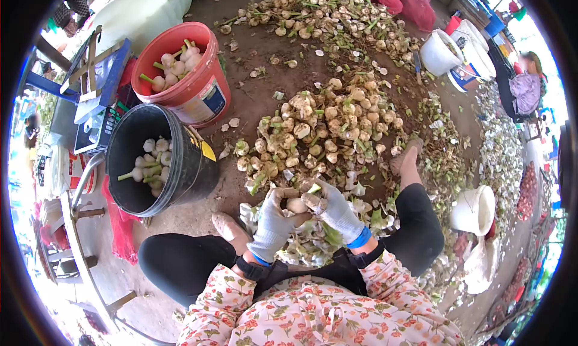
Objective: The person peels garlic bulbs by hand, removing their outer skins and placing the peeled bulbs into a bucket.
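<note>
The gloves (pixel 269 230) are matt knitted cloth; the bulb (pixel 296 206) is smooth, the heap (pixel 331 120) rough and papery. Both buckets, red (pixel 221 72) and black (pixel 194 173), are smooth plastic.

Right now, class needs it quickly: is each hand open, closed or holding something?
Left hand: closed, holding a garlic bulb.
Right hand: curled at the same bulb; whether it grips cannot be told.

Gloved fingers of the left hand (pixel 270 224) and right hand (pixel 341 210) are partly covering a garlic bulb (pixel 296 206). The floral shirt (pixel 325 316) is running off the lower edge. Print on the red bucket's label (pixel 208 103) is appearing too small to read. A person (pixel 526 92) at far right is looking blurred.
</note>
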The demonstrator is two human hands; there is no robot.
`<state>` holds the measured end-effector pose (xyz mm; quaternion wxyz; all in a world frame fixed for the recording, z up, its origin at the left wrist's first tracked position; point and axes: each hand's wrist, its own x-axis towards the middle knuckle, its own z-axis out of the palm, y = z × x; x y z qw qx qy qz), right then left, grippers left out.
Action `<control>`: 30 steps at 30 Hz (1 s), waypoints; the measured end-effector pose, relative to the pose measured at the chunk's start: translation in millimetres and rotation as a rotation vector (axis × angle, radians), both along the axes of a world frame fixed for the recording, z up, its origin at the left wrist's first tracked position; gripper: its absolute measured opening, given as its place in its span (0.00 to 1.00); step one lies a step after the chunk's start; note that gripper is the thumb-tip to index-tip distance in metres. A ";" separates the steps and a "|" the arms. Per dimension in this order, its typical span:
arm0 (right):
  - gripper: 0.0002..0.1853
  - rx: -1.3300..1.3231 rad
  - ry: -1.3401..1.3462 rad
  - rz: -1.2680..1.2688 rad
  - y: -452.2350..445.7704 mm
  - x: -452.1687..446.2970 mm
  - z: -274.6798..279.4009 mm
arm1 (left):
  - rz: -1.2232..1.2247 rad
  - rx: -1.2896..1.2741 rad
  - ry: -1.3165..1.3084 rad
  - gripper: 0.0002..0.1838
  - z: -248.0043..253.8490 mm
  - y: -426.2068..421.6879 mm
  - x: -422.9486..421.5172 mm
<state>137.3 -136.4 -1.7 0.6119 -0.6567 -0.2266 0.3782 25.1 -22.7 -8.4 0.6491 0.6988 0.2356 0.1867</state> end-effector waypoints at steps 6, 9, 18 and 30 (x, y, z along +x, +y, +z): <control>0.21 0.044 0.078 0.069 -7.5 6.8 2.0 | 0.007 -0.153 -0.011 0.24 9.9 -1.4 0.2; 0.23 0.065 0.135 0.023 -9.2 5.2 3.0 | -0.013 -0.098 0.028 0.24 14.1 4.6 -0.1; 0.18 0.017 0.376 -0.039 -0.4 2.2 10.9 | 0.010 0.251 -0.037 0.24 8.2 5.2 0.0; 0.17 0.044 -0.014 0.128 -13.8 6.3 20.0 | -0.254 -1.346 -0.022 0.32 -5.8 12.3 -13.3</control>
